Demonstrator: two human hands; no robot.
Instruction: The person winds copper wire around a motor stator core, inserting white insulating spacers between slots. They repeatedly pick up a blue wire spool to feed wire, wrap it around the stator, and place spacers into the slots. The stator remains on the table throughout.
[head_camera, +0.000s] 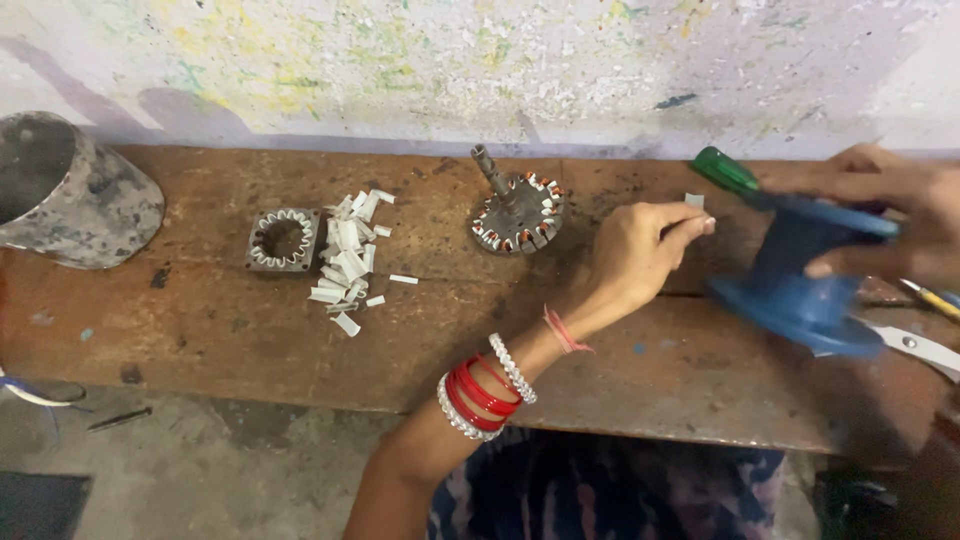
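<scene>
While right grip (880, 215) grasps blurred blue spool (805, 270) over worktop (230, 330), left grip (640, 255) pinches small white slip (694, 201) beside it; wound stator (518, 212) just beyond left grip.

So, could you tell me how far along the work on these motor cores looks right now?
Looks done: the round core with the shaft already has white strips in its slots. In hand: the left hand pinches something small, hard to make out, and the right hand holds a blue spool. Left: the square core has bare slots, and a pile of white strips lies beside it.
</scene>
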